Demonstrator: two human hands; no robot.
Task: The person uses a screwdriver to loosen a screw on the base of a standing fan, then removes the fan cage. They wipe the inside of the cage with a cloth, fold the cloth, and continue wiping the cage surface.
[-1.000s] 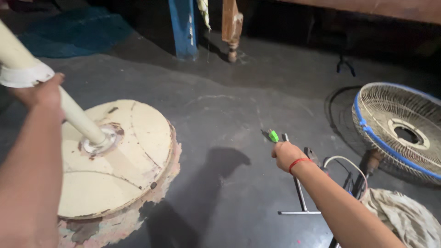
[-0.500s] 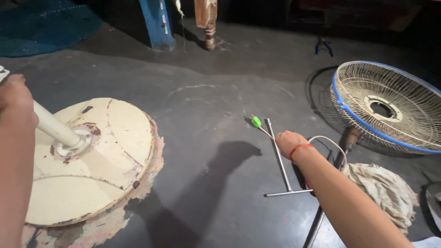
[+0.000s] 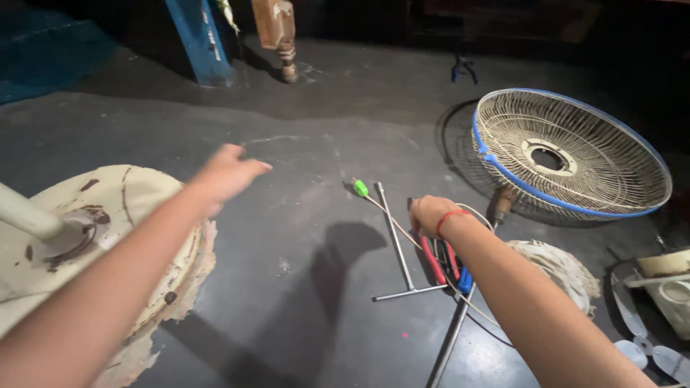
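Note:
My left hand (image 3: 226, 172) reaches forward over the dark floor with its fingers spread, holding nothing. Behind it to the left lies a worn cream round fan base (image 3: 147, 208) with its pale pole (image 3: 25, 215). My right hand (image 3: 429, 214), with a red band at the wrist, is curled down over a pile of tools. The pile holds a metal T-shaped wrench (image 3: 397, 251), red-handled pliers (image 3: 433, 262) and a thin tool with a green tip (image 3: 360, 188). The back of the hand hides the fingers, so a grip cannot be made out.
A wire fan guard with a blue rim (image 3: 568, 154) lies at the right, with a crumpled rag (image 3: 560, 269) in front of it. Fan parts (image 3: 665, 280) sit at the far right edge. A blue post (image 3: 198, 43), a wooden leg (image 3: 277, 36) and small blue pliers (image 3: 463, 68) are at the back.
My left hand has let go of the fan pole and swung forward to the right. My right hand stayed over the tools while the view shifted right.

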